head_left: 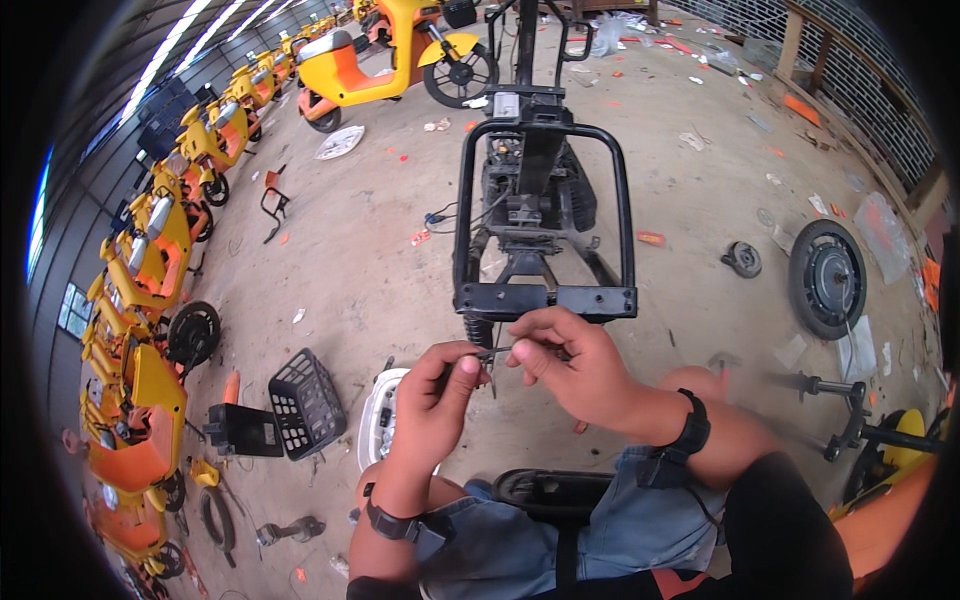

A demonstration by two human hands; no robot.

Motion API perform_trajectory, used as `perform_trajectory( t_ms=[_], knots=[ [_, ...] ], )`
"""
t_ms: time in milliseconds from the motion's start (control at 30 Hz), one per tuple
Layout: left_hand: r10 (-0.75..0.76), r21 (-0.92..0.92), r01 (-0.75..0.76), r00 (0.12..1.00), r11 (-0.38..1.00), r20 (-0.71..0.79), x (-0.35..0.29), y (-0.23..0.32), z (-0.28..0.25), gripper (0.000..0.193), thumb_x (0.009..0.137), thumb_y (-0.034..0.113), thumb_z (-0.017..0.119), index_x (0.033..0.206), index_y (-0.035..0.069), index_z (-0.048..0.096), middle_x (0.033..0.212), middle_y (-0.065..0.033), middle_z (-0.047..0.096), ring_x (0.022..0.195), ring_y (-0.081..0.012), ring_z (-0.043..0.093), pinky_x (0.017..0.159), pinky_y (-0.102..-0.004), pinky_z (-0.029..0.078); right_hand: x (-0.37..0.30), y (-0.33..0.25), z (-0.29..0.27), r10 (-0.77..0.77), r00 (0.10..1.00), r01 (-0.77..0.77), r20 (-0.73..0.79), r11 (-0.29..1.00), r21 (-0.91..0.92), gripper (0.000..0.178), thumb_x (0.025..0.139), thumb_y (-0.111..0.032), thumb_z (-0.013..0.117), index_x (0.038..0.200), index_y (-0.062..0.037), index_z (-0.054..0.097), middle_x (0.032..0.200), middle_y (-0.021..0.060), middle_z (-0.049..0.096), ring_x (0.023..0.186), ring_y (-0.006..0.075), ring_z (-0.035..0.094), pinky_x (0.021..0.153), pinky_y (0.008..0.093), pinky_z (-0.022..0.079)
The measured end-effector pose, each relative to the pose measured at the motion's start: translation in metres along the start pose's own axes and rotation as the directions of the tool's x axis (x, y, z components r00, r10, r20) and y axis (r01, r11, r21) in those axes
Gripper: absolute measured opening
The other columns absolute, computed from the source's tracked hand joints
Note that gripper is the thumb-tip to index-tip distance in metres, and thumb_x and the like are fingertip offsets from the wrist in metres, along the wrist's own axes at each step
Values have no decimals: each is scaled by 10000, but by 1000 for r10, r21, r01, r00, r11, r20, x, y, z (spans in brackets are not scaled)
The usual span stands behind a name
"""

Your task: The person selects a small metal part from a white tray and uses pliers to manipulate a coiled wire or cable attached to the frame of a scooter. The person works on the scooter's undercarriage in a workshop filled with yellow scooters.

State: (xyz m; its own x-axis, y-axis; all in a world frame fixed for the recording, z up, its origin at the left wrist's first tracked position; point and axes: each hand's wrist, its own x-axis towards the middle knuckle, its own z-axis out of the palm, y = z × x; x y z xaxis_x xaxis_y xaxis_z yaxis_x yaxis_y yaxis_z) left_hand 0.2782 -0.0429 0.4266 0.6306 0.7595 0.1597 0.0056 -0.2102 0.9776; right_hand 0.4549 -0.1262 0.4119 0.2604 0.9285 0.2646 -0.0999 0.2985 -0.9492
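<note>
My left hand (437, 400) and my right hand (575, 365) meet in front of my knees, both closed in a pinch. Between their fingertips runs a thin dark piece (493, 352), like a short cable or rod; its exact kind is too small to make out. Just beyond my fingers stands a stripped black scooter frame (545, 300) with a looped rear rail. A dark spring shock absorber (478, 328) shows at its lower left, close to my left fingertips. Wiring and a small grey box (508, 104) sit farther along the frame.
A black plastic basket (308, 405) and a white tub (378, 420) stand at my left. On the right lie a wheel with tyre (828, 280), a small round part (743, 259) and a black fork (850, 420). Yellow scooters (150, 260) line the left wall.
</note>
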Motion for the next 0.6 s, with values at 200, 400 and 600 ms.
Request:
perform_trajectory(
  t_ms=[200,400,600],
  knots=[
    [12,-175,2,997,985,77,-4,3,-3,146,968,83,599,1089,3,615,963,-49,634,885,-114,589,763,-244,473,-2,-4,3,23,999,-26,45,998,62,216,981,-107,570,1148,22,525,879,102,672,650,86,591,579,238,489],
    [116,-140,-102,988,985,99,-1,-2,0,108,914,19,644,1022,9,651,954,-66,650,864,-146,595,750,-263,473,-7,-11,5,152,980,-163,126,983,88,174,1016,-147,510,1065,20,520,786,89,647,562,88,568,510,228,457],
    [347,307,-372,928,876,134,2,6,8,138,823,-2,715,953,22,679,842,-91,681,760,-251,617,688,-326,499,-4,-13,5,247,962,-239,114,968,-74,212,1029,-195,486,995,8,534,671,47,605,508,72,535,466,226,425]
  ],
)
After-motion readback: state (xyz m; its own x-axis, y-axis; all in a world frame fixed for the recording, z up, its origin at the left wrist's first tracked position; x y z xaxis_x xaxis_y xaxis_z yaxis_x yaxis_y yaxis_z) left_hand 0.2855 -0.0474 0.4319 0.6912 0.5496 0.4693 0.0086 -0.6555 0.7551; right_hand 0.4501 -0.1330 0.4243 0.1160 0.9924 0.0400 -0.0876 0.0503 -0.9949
